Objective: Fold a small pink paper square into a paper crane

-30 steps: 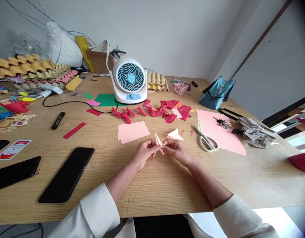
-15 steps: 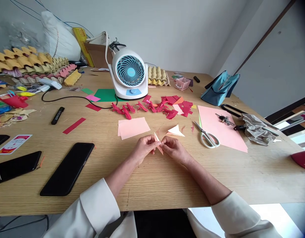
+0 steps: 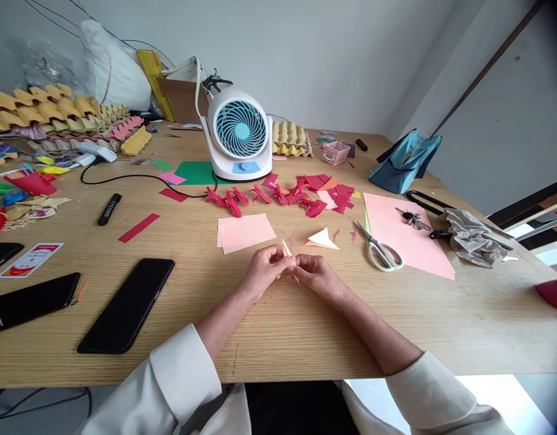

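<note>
A small folded piece of pale pink paper (image 3: 286,248) is pinched between my two hands above the middle of the table. My left hand (image 3: 266,269) grips it from the left, thumb and fingers pressed together. From the right, my right hand (image 3: 318,277) pinches its lower part, and the fingertips of both hands nearly meet. Much of the paper is hidden by the fingers. Another folded pale pink piece (image 3: 322,238) lies just beyond my right hand. Flat pink sheets (image 3: 246,232) lie beyond my left hand.
Scissors (image 3: 382,251) lie on the right beside a large pink sheet (image 3: 412,241) with keys. Red folded pieces (image 3: 263,194) form a row before a white fan (image 3: 240,136). Phones (image 3: 127,305) and a black marker (image 3: 109,209) are on the left.
The fingers of my right hand have closed further over the lower part of the folded paper, so less of it shows. The whole view has shifted slightly.
</note>
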Demonstrator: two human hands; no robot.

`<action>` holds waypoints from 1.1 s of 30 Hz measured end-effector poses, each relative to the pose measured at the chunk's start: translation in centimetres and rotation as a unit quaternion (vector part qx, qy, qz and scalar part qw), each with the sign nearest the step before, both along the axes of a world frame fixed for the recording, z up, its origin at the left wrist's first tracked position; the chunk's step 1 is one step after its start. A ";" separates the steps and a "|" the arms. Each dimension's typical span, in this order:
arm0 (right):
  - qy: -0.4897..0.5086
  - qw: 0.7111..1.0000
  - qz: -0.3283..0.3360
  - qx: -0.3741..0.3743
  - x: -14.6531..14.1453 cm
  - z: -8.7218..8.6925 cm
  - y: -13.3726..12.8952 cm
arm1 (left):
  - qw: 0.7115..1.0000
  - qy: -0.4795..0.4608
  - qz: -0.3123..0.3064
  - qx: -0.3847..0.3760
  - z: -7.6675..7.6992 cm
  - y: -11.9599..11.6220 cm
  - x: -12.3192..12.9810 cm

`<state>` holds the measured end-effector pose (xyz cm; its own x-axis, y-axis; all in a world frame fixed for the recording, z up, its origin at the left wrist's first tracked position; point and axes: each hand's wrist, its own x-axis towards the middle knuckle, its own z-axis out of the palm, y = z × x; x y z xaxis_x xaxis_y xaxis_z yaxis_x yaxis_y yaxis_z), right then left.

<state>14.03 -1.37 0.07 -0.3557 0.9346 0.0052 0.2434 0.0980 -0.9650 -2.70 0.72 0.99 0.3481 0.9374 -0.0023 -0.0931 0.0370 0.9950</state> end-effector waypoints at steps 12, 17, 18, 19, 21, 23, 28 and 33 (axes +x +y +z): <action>-0.008 0.999 -0.030 -0.028 -0.4 -0.1 -0.3 | 1.000 -0.012 0.011 -0.007 -0.2 0.0 0.1; 0.003 0.999 0.011 -0.036 -0.2 0.2 -0.5 | 0.999 -0.015 0.033 0.005 -0.1 0.4 -0.3; 0.001 0.999 0.018 -0.030 -0.1 0.2 -0.5 | 0.999 -0.018 0.038 0.008 -0.1 0.5 -0.4; -0.003 0.999 0.022 -0.023 0.0 0.2 -0.5 | 0.999 -0.021 0.041 0.010 -0.1 0.6 -0.5; -0.013 1.000 0.027 -0.010 0.1 0.2 -0.6 | 0.999 -0.024 0.042 0.005 -0.1 0.7 -0.7; -0.019 0.999 0.035 -0.004 0.3 0.2 -0.6 | 0.999 -0.022 0.039 0.000 -0.1 0.7 -0.8; -0.016 1.000 0.003 -0.008 0.9 0.4 -0.2 | 1.000 -0.006 0.019 0.008 -0.1 0.7 -0.9; 0.043 0.996 -0.068 0.025 1.0 0.8 0.3 | 0.998 0.034 -0.039 0.027 -0.7 0.4 -0.6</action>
